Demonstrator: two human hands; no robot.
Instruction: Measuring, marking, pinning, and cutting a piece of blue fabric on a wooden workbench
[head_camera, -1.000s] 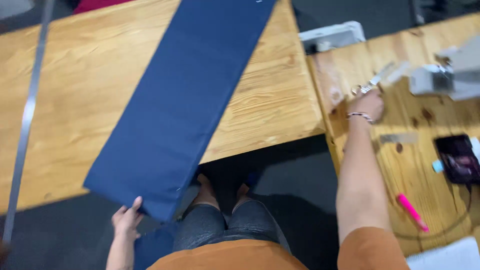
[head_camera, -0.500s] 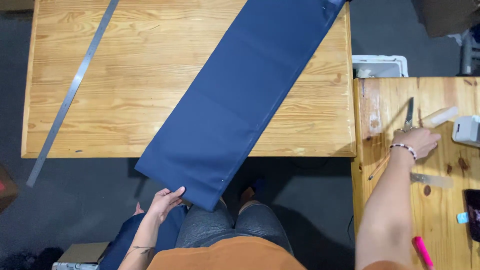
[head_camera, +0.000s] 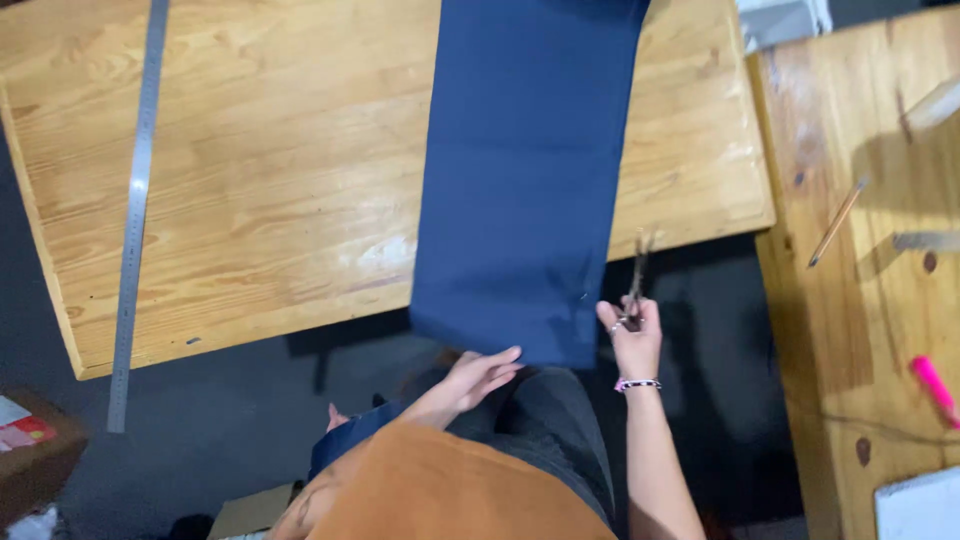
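A long strip of dark blue fabric (head_camera: 525, 170) lies across the wooden table (head_camera: 270, 190), its near end hanging over the front edge. My left hand (head_camera: 482, 375) holds that hanging end from below. My right hand (head_camera: 632, 335), with a bracelet on the wrist, grips a pair of scissors (head_camera: 637, 275) pointing up beside the fabric's right edge, close to the table's front edge.
A long metal ruler (head_camera: 135, 215) lies along the table's left side. A second wooden table (head_camera: 880, 300) at the right bears a pencil (head_camera: 836, 222), a pink marker (head_camera: 935, 388) and white paper (head_camera: 920, 505). A cardboard box (head_camera: 35, 450) sits on the dark floor at the left.
My right hand left the right-hand table and came to the fabric's right edge with the scissors in it. The view swung so the fabric now runs almost straight up. My left hand stays at the end.
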